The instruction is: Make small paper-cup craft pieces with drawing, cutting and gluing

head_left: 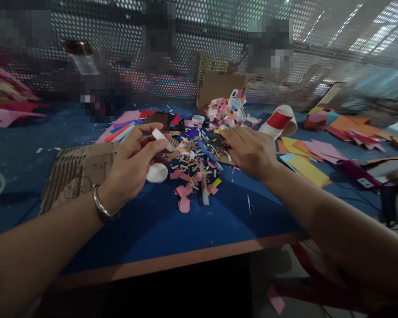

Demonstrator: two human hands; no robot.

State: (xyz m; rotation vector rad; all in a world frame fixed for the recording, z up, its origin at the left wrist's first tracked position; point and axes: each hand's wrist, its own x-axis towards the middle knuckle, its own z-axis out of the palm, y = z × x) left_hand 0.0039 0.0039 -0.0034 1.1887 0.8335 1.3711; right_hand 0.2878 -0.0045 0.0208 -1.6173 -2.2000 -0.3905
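Observation:
My left hand (130, 161) pinches a small white strip (162, 139) between thumb and fingers, held a little above the table. Just below those fingers lies a round white disc (157, 173), flat on the blue tabletop. My right hand (251, 149) reaches over the far right part of a heap of paper scraps (194, 154), palm down with fingers curled. Its fingertips are partly hidden, so whatever they hold does not show. Behind that hand is a cluster of pink and white round paper pieces (223, 110). Loose pink scraps (184, 198) lie nearer the front edge.
Corrugated cardboard (89, 165) lies at left. A red and white roll (280, 121) sits beyond my right hand, with coloured paper sheets (307, 168) and a purple power strip (358, 174) further right. A cardboard box (219, 86) stands before a perforated metal screen (185, 26).

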